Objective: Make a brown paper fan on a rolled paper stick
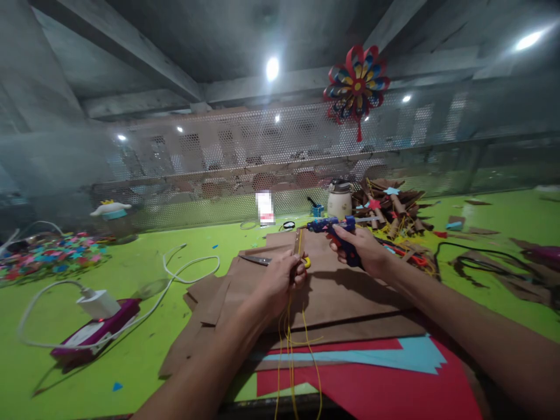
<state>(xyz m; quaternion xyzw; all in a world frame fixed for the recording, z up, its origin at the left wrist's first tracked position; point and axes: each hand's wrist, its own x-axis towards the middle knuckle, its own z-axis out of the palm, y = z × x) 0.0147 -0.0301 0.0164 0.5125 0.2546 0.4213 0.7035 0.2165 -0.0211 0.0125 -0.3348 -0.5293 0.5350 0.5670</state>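
My right hand (364, 249) grips a blue glue gun (333, 227), its nozzle pointing left. My left hand (280, 281) is closed on a thin brown stick (298, 240) standing upright, with yellow strings (291, 350) hanging down from the fist toward me. The gun's nozzle sits close to the top of the stick. Both hands hover over a stack of brown paper sheets (350, 291). Scissors (258, 260) with yellow handles lie on the brown paper just beyond my left hand.
Red and light-blue paper sheets (385, 373) lie nearest me on the green table (131, 280). A phone with a white charger (96, 321) lies left. Brown paper rolls (394, 207) and a white bottle (339, 201) stand behind. Colourful stars (52, 254) sit far left; black cables (476, 262) right.
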